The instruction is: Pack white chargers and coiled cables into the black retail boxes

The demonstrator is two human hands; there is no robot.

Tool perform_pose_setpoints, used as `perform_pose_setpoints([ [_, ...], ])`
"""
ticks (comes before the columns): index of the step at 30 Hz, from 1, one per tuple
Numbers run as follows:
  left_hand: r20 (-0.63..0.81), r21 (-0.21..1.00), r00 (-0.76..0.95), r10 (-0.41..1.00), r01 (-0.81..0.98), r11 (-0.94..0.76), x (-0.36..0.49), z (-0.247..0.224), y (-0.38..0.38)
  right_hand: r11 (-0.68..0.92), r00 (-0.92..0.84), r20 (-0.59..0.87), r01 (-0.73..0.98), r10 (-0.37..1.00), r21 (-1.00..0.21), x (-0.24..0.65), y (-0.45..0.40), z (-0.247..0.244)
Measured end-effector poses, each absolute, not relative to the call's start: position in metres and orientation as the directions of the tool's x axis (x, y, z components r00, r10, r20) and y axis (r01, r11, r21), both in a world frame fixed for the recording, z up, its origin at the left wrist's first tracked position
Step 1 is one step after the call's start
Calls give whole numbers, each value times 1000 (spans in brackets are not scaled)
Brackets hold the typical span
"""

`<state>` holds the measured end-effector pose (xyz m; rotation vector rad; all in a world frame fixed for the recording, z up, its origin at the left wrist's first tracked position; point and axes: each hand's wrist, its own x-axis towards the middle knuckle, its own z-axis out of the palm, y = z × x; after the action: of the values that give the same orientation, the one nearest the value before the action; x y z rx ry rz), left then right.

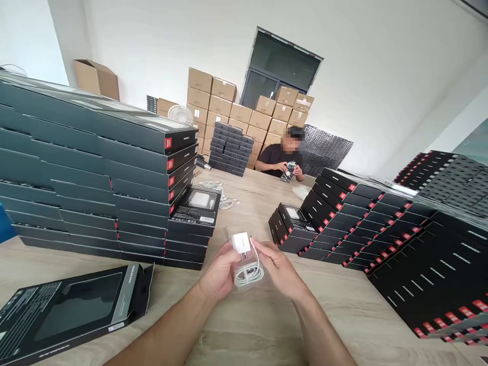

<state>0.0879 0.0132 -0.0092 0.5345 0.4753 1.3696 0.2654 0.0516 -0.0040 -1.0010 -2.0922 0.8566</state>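
In front of me, a clear plastic tray [230, 235] holds a white charger [241, 243] and a coiled white charging cable [248, 274]. My left hand [220, 274] grips the tray's left side, its thumb beside the charger. At the right side, the fingers of my right hand [277, 267] close on the upper stretch of the cable, close to the charger; the exact contact is partly hidden. On the table at lower left lies a black box [76, 310] with a window and its end flap open.
Tall stacks of black boxes [76, 193] rise at left, with more stacked boxes [343, 218] at right. Loose white cables [227, 203] lie farther back on the wooden table [244, 330]. A person [280, 157] across the table handles a small box. Cartons [219, 104] line the wall.
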Motion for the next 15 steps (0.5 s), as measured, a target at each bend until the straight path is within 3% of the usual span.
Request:
perform_pose_setpoints([
  [9,-77,566,91,993,-816,118,87,-7,11,594,-379,459,476,804,-648,242,47,-26],
  [15,-86,557,96,992,-821,128,83,-11,12,470,-357,341,388,870,-793,239,45,-27],
])
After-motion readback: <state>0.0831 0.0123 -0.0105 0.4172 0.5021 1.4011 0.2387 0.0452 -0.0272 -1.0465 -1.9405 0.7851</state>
